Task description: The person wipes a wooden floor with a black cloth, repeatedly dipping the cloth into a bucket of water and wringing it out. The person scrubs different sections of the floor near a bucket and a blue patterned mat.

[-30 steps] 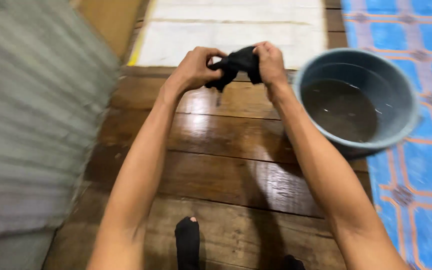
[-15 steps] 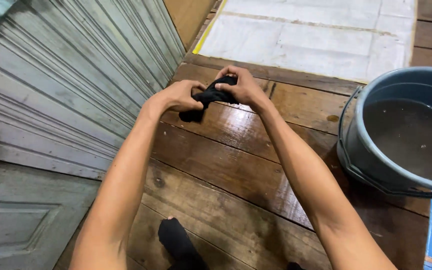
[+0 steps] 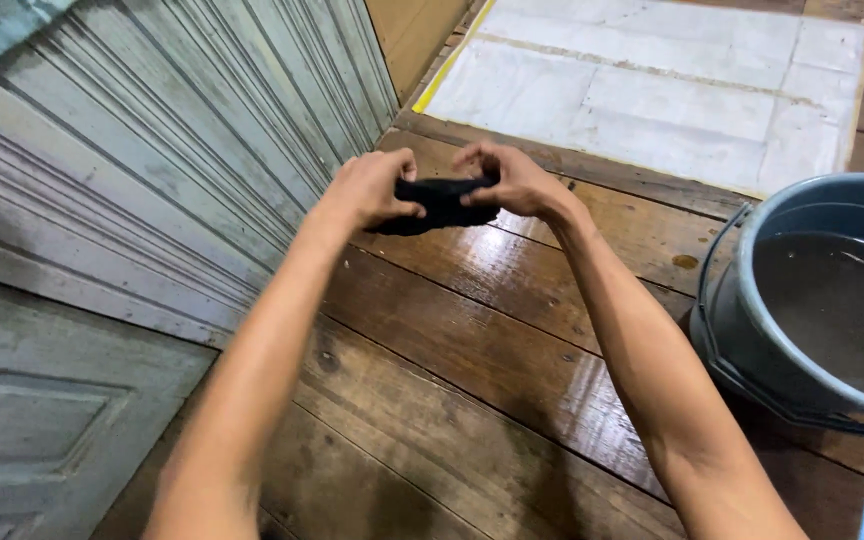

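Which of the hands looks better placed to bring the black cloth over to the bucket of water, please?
Probably the right hand: it already grips the black cloth and is on the bucket side. The left hand grips too, nearer the grey door.

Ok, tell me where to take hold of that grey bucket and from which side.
Grip the grey bucket by its dark wire handle, which lies folded down against the near-left wall. Come from the left, over the wooden floor, and lift the handle upright first. The bucket stands upright and holds murky water, so a one-sided rim grip would probably tip and spill it.
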